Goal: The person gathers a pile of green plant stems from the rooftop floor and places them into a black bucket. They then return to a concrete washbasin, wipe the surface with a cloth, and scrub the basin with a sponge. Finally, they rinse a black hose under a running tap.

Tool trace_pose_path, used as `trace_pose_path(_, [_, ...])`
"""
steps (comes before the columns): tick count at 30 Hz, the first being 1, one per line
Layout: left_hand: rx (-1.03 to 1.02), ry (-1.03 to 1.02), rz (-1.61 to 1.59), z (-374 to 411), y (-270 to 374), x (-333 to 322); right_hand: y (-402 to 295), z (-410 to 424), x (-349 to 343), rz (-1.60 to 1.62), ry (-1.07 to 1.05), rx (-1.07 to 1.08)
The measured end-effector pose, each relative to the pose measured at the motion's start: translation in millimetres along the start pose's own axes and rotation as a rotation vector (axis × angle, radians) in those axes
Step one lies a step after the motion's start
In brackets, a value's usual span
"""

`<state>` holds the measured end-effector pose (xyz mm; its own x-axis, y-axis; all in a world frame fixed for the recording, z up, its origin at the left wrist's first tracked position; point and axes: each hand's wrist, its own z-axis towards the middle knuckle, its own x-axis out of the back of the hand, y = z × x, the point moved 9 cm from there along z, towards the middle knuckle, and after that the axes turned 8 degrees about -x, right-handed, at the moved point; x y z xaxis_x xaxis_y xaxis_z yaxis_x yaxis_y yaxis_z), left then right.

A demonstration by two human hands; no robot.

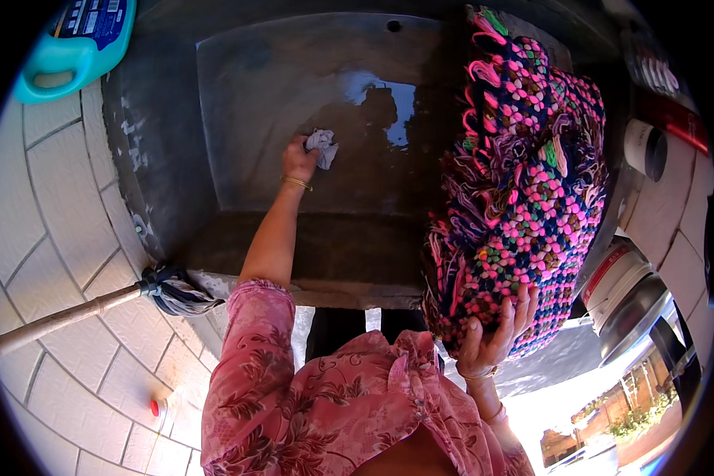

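Observation:
My left hand (pixel 300 159) is closed around a crumpled pale grey cloth (pixel 323 147), low over the wet floor of a dark stone or concrete basin (pixel 262 77). Water in the basin reflects the sky, and a round hole shows at its far side. On the basin's right side lies a bulky, folded woven rug (pixel 541 208) in pink, navy, brown and green yarn, with long loose fringe. My right hand (pixel 497 333) rests on the near end of this rug, fingers spread. What lies beneath the rug is hidden.
A turquoise detergent jug (pixel 89 59) stands at the far left. A wooden-handled string mop (pixel 65 318) reaches the basin's near left corner. At right are a white and black container (pixel 644 149), a red object (pixel 672 122), and a white bucket (pixel 616 285) by a metal bowl (pixel 636 321).

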<state>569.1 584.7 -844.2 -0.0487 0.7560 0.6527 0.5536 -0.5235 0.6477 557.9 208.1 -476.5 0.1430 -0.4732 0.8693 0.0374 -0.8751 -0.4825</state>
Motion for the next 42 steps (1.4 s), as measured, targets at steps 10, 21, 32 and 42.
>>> trace_pose_path(10, [-0.452, -0.063, 0.050, -26.3, 64.0, 5.8, 6.9, -1.5, -1.8, 0.025, -0.029, -0.024])
trace_pose_path(21, [-0.701, -0.004, 0.270, -43.6, 64.5, 8.6, 9.0, -0.1, -1.6, 0.021, 0.004, -0.040])
trace_pose_path(32, [-0.700, -0.120, 0.306, -40.4, 76.4, 4.6, 13.8, -1.6, -1.2, 0.028, -0.014, -0.056])
trace_pose_path(42, [-0.062, 0.015, -0.472, 3.2, -26.2, 19.8, 9.8, -0.8, -1.3, -0.004, -0.019, -0.051])
